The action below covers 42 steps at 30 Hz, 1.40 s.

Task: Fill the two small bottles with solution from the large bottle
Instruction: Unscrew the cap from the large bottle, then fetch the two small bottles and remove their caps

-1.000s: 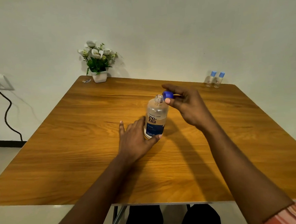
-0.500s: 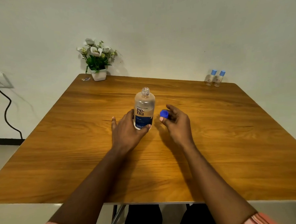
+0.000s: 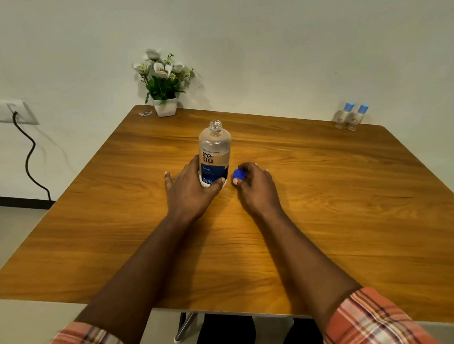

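Grips the base of the uncapped large bottle (image 3: pixel 214 154), upright on the worktop (image 3: pixel 327 206), with the left hand (image 3: pixel 189 193); pinches the blue cap (image 3: pixel 239 174) in the right hand (image 3: pixel 257 190) just beside it, with both small bottles (image 3: pixel 342 117) capped at the far right corner

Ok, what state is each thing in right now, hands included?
left hand: grips the large bottle near its base.
right hand: pinches the blue cap.
large bottle: upright, cap off.
blue cap: off the bottle, beside it.
small bottles: upright, capped, far right corner.
potted flowers: upright, far edge.
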### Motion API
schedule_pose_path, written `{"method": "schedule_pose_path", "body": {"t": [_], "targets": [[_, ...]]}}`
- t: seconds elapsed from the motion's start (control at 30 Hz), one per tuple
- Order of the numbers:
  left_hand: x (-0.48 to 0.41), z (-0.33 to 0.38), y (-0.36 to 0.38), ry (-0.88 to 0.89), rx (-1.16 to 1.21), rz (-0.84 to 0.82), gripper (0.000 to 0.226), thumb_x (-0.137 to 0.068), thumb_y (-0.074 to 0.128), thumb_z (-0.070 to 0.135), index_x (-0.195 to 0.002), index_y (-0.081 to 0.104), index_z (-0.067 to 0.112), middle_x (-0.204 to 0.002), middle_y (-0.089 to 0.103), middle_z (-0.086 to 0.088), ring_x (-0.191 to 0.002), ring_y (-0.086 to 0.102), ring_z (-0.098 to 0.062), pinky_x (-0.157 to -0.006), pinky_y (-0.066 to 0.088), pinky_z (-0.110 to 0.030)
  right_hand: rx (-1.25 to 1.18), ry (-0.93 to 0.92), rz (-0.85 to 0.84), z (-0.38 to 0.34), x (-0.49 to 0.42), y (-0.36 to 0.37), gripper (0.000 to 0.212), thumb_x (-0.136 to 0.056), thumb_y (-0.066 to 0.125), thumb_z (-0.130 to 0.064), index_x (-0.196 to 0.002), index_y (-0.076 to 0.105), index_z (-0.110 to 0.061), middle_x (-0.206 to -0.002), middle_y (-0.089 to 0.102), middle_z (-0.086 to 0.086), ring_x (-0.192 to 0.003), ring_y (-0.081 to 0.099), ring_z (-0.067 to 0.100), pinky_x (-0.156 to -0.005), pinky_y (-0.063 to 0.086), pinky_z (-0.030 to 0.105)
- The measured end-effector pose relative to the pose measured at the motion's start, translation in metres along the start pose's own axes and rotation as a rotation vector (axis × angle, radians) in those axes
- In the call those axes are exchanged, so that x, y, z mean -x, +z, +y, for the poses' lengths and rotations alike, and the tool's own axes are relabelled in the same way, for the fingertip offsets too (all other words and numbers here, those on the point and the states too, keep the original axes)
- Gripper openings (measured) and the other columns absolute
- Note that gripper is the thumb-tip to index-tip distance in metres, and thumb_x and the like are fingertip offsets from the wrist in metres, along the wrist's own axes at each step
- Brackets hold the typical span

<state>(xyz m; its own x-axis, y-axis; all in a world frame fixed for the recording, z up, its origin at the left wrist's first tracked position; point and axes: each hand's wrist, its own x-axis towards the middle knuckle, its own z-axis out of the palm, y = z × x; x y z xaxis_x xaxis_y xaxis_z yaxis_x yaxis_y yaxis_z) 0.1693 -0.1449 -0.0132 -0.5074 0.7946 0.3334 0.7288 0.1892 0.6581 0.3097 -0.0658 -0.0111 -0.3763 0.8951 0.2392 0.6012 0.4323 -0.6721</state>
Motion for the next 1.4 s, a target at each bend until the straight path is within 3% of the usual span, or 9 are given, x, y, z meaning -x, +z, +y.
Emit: {"method": "schedule_pose_path", "body": {"t": [0.2, 0.3, 0.43, 0.57, 0.73, 0.87, 1.0, 1.4], "targets": [[0.000, 0.000, 0.001, -0.007, -0.006, -0.002, 0.069, -0.080, 0.059, 0.060, -0.137, 0.036, 0.029, -0.132, 0.057, 0.007, -0.125, 0.050, -0.015, -0.115, 0.003, -0.057, 0.105, 0.009, -0.033, 0.007, -0.002, 0.006, 0.039, -0.093, 0.061, -0.032, -0.129, 0.057, -0.017, -0.137, 0.056, 0.013, -0.143, 0.030, 0.026, -0.117, 0.020, 0.041], [0.001, -0.001, 0.002, -0.017, -0.003, -0.010, 0.073, -0.079, 0.060, 0.060, -0.139, 0.034, 0.028, -0.135, 0.054, 0.004, -0.128, 0.047, -0.017, -0.115, 0.007, -0.057, 0.108, 0.002, -0.033, 0.004, -0.001, 0.005, 0.043, -0.090, 0.064, -0.032, -0.129, 0.057, -0.016, -0.135, 0.058, 0.013, -0.141, 0.034, 0.028, -0.113, 0.031, 0.042], [0.017, 0.005, -0.001, -0.117, 0.061, 0.008, 0.086, -0.078, 0.071, 0.044, -0.147, 0.025, 0.022, -0.147, 0.038, -0.004, -0.136, 0.033, -0.023, -0.114, 0.025, -0.050, 0.029, 0.040, -0.021, 0.007, 0.002, 0.001, 0.069, -0.083, 0.073, -0.032, -0.143, 0.044, -0.015, -0.142, 0.053, 0.008, -0.136, 0.043, 0.026, -0.108, 0.041, 0.046], [0.054, 0.030, 0.002, -0.179, 0.113, 0.128, 0.068, -0.081, 0.068, 0.028, -0.139, 0.035, 0.020, -0.137, 0.041, -0.008, -0.125, 0.037, -0.025, -0.102, 0.035, -0.040, -0.052, 0.085, -0.023, 0.018, 0.010, -0.015, 0.077, -0.080, 0.075, -0.035, -0.146, 0.039, -0.019, -0.148, 0.046, 0.004, -0.139, 0.039, 0.021, -0.110, 0.039, 0.044], [0.084, 0.066, 0.020, 0.085, 0.046, 0.092, 0.042, -0.082, 0.065, 0.024, -0.121, 0.050, 0.019, -0.115, 0.054, -0.004, -0.106, 0.048, -0.021, -0.088, 0.041, -0.037, -0.117, 0.126, 0.008, 0.043, 0.025, -0.047, 0.080, -0.076, 0.076, -0.040, -0.145, 0.040, -0.021, -0.149, 0.044, 0.004, -0.140, 0.038, 0.019, -0.110, 0.040, 0.043], [0.080, 0.094, 0.047, 0.255, -0.042, -0.072, 0.043, -0.087, 0.058, 0.030, -0.128, 0.046, 0.025, -0.126, 0.050, 0.004, -0.114, 0.046, -0.015, -0.094, 0.038, -0.033, -0.118, 0.160, 0.060, 0.068, 0.030, -0.081, 0.076, -0.080, 0.075, -0.037, -0.145, 0.041, -0.018, -0.148, 0.046, 0.005, -0.139, 0.040, 0.019, -0.109, 0.040, 0.039], [0.058, 0.124, 0.081, 0.328, -0.092, -0.181, 0.046, -0.091, 0.052, 0.033, -0.135, 0.039, 0.028, -0.133, 0.044, 0.006, -0.122, 0.040, -0.012, -0.101, 0.033, -0.030, -0.154, 0.218, 0.140, 0.098, 0.021, -0.114, 0.070, -0.082, 0.076, -0.029, -0.143, 0.044, -0.016, -0.145, 0.050, 0.005, -0.133, 0.046, 0.019, -0.103, 0.042, 0.033], [-0.066, 0.179, 0.190, 0.325, -0.290, -0.252, 0.051, -0.092, 0.046, 0.037, -0.140, 0.036, 0.022, -0.141, 0.044, -0.002, -0.133, 0.036, -0.023, -0.112, 0.026, -0.042, -0.096, 0.302, 0.317, 0.186, -0.082, -0.158, 0.061, -0.084, 0.073, -0.025, -0.139, 0.049, -0.015, -0.138, 0.055, 0.006, -0.127, 0.051, 0.021, -0.102, 0.043, 0.034]]}}
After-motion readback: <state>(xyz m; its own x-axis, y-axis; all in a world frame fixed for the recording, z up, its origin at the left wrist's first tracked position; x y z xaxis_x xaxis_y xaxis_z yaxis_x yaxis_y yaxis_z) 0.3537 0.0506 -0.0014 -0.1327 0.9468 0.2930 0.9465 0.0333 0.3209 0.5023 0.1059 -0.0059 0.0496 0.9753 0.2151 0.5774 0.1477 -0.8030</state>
